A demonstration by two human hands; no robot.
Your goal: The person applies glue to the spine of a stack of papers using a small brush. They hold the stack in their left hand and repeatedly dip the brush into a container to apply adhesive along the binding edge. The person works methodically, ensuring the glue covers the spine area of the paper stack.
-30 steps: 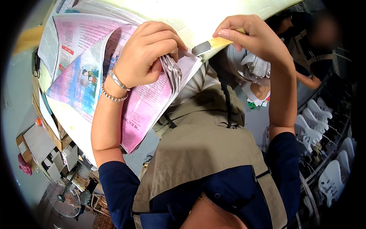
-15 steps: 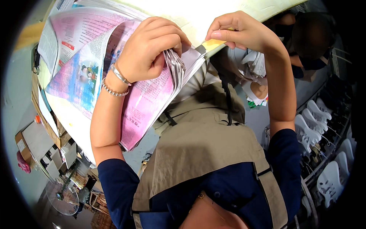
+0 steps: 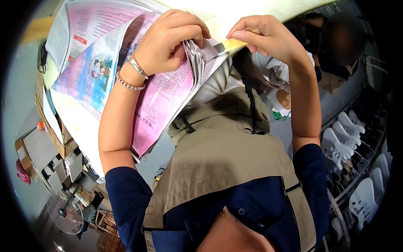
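My left hand (image 3: 170,44) is closed over the folded-back edge of a thick stack of newspapers (image 3: 161,101), whose pink pages lie partly under my forearm. Pinched between thumb and fingers of my right hand (image 3: 270,40) is a yellow utility knife (image 3: 233,44). Its grey blade points left and lies against the paper at the stack's right corner, close to the left fingertips. How deep the blade sits between the sheets is hard to make out. Another newspaper sheet (image 3: 98,77), blue and pink with a cartoon picture, is spread to the left of my wrist.
The papers lie on a pale yellow table (image 3: 247,9) whose near edge runs close to my apron. Another person (image 3: 341,46) is beyond it at upper right. White guitar-shaped bodies (image 3: 363,201) stand on racks at right. A fan (image 3: 65,213) and cardboard boxes (image 3: 63,145) are at left.
The yellow knife has shifted slightly left, and more of its blade shows against the paper. My left hand has risen a little, still gripping the folded sheets.
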